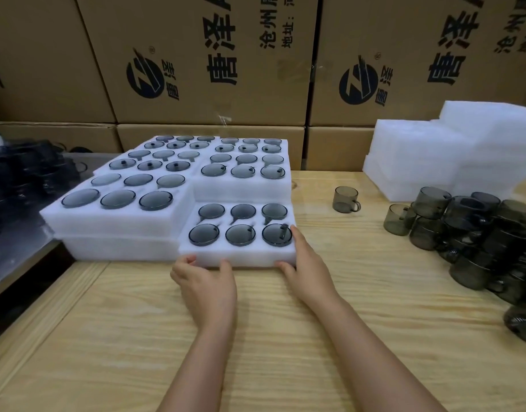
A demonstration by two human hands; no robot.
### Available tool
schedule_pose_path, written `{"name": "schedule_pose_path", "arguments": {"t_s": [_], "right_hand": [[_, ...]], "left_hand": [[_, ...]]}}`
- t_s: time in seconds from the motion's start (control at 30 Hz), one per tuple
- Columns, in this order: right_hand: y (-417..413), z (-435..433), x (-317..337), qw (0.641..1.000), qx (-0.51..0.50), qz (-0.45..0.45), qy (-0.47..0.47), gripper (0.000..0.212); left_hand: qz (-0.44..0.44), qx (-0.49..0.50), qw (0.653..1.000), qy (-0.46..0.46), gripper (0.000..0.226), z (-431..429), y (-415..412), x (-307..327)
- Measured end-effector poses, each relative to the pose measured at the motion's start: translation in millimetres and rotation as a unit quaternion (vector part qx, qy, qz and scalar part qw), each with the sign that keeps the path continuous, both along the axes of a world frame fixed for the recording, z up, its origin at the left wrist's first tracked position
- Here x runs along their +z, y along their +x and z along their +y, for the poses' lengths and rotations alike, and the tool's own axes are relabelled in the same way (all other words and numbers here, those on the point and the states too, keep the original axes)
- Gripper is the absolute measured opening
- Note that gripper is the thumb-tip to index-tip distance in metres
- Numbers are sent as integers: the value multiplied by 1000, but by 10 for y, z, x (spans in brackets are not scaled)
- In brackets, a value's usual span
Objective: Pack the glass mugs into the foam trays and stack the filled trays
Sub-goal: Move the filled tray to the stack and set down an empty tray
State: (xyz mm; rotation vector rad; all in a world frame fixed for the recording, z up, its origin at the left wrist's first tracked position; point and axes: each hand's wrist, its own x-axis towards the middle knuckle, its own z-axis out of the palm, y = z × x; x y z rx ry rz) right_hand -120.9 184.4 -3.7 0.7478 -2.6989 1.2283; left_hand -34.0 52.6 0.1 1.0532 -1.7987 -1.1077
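Observation:
A white foam tray [241, 257] filled with several smoky glass mugs lies on the wooden table just ahead of me. My left hand [207, 285] grips its near edge at the left corner. My right hand [306, 264] holds its near right corner, fingers against the side. To its left stands a two-high stack of filled trays [113, 221]. Behind it sits another filled stack [244, 185], with more filled trays [155, 162] further back. A heap of loose mugs [469, 233] lies at the right, and a single mug [346, 199] stands apart.
Empty foam trays [452, 150] are piled at the back right. Printed cardboard boxes [196, 60] wall off the rear. Dark mugs [27, 173] sit on a lower metal surface at the left, beyond the table's left edge.

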Motion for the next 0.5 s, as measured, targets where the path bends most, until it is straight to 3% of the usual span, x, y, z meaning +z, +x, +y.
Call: {"name": "schedule_pose_path", "arguments": {"t_s": [0.17,0.37,0.5], "right_hand": [[-22,17,-44,1000,1,8,3,77],[-1,46,-66,999,23,20,-19,85],[3,91,-12,985,53,-55,-152,81]], "left_hand": [[-67,-9,996,-62,41,33,6,5],[-93,-56,976,-189,58,159,30,10],[-132,-128,952,-245,68,189,10,-91]]}}
